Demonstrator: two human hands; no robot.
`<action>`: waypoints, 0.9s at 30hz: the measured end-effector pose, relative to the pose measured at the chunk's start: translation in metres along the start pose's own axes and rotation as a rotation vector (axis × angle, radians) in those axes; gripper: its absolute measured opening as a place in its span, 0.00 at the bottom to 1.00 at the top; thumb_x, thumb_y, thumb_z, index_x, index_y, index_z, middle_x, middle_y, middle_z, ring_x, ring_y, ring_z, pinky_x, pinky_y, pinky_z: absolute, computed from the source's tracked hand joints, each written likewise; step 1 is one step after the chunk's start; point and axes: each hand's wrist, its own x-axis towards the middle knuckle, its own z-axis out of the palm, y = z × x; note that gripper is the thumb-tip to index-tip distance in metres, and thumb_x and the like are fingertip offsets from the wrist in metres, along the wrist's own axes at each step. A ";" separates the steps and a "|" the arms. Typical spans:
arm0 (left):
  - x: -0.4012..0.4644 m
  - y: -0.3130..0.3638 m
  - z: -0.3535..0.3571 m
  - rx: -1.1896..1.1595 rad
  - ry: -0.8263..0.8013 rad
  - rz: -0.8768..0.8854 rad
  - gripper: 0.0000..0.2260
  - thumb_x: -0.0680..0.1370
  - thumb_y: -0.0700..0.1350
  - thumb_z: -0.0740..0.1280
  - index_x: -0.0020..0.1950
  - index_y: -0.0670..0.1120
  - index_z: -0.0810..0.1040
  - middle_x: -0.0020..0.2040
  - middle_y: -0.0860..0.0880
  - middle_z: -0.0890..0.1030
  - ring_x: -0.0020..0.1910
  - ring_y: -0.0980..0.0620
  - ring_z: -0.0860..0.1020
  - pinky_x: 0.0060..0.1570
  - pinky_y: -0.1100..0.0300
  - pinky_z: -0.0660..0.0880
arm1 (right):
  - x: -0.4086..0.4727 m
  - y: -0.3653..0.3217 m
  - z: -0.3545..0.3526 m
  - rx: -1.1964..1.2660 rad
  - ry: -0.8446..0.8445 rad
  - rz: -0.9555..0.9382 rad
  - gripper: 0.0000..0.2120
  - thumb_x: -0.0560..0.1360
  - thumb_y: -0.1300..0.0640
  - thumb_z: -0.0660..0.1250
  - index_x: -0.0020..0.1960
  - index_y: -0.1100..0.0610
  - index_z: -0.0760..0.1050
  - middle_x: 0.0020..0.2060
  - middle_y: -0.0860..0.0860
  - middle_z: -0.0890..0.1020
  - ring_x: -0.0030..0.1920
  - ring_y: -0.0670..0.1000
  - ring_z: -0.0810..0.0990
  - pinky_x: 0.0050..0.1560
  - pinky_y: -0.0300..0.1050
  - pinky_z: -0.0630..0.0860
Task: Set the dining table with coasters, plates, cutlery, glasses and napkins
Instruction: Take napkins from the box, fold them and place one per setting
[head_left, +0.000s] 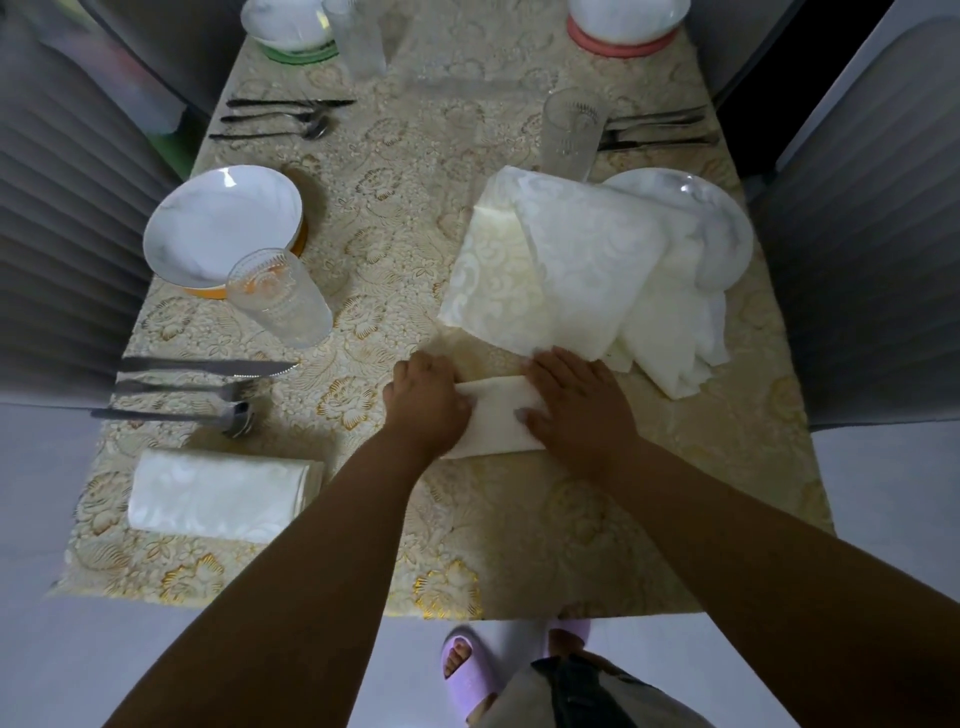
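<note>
Both hands are on a white napkin (498, 415) lying mid-table. My left hand (428, 397) grips its left edge with curled fingers. My right hand (576, 402) lies flat on its right part. Just beyond, a pile of unfolded white napkins (561, 270) spreads partly over the right white plate (722, 223). A folded napkin (218, 496) lies at the near left. The left place has a plate (221, 228) on an orange coaster (208, 292), a glass (280, 296) and cutlery (197, 392).
A glass (571, 132) and cutlery (657, 130) sit by the right plate. Far places hold plates on a green coaster (298, 52) and a pink coaster (618, 39), a glass (358, 39) and cutlery (280, 118). Grey chairs (67, 218) flank the gold-patterned tablecloth (395, 208).
</note>
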 end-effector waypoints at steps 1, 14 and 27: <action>0.002 0.002 -0.006 -0.056 -0.035 0.025 0.10 0.76 0.46 0.66 0.55 0.44 0.73 0.56 0.42 0.74 0.57 0.42 0.72 0.51 0.51 0.70 | 0.003 0.001 -0.004 -0.009 0.026 -0.022 0.27 0.70 0.41 0.55 0.57 0.57 0.78 0.56 0.54 0.80 0.57 0.58 0.79 0.56 0.55 0.73; -0.026 -0.004 -0.008 -0.688 -0.096 -0.081 0.06 0.77 0.46 0.69 0.43 0.48 0.74 0.42 0.50 0.76 0.41 0.54 0.72 0.38 0.59 0.68 | 0.022 0.010 -0.028 0.169 -0.234 -0.194 0.14 0.77 0.48 0.62 0.56 0.57 0.72 0.54 0.56 0.75 0.58 0.56 0.71 0.57 0.48 0.66; -0.043 0.002 -0.010 -0.428 -0.345 -0.052 0.09 0.74 0.49 0.73 0.44 0.43 0.83 0.39 0.48 0.81 0.39 0.53 0.77 0.40 0.60 0.72 | 0.022 0.018 -0.021 -0.020 -0.391 -0.388 0.35 0.69 0.35 0.38 0.50 0.52 0.79 0.49 0.53 0.79 0.55 0.55 0.74 0.59 0.52 0.68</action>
